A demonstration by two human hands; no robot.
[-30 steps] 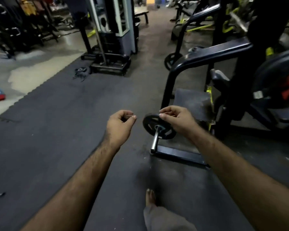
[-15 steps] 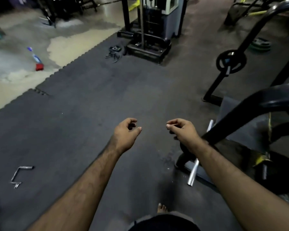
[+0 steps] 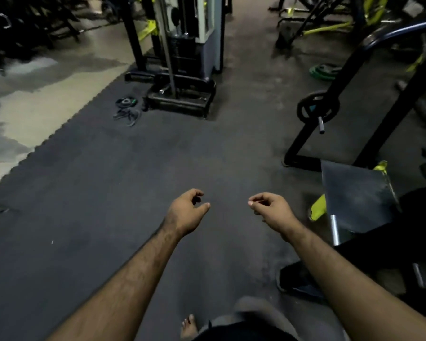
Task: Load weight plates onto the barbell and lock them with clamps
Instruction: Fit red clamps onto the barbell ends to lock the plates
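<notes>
My left hand (image 3: 187, 212) and my right hand (image 3: 271, 210) hover side by side over the dark rubber floor, and neither holds anything. The left hand's fingers are loosely curled with the thumb out. The right hand's thumb and fingertips are pinched together. A black weight plate (image 3: 317, 108) sits on a steel bar end (image 3: 321, 126) at the right, far ahead of both hands. Closer in, another steel bar sleeve (image 3: 334, 230) pokes out from under a dark machine frame. Beside my right forearm lies a dark plate-like shape (image 3: 295, 279), partly hidden.
A cable machine (image 3: 182, 70) stands straight ahead, with a small plate and straps (image 3: 127, 104) on the floor to its left. Green plates (image 3: 324, 70) lie far right. A black machine frame and its grey footplate (image 3: 354, 193) fill the right side. My bare foot (image 3: 188, 326) shows at the bottom.
My right hand has let go of the black plate on the near bar and drawn back. The view has swung left and forward, so that bar now lies low at the right.
</notes>
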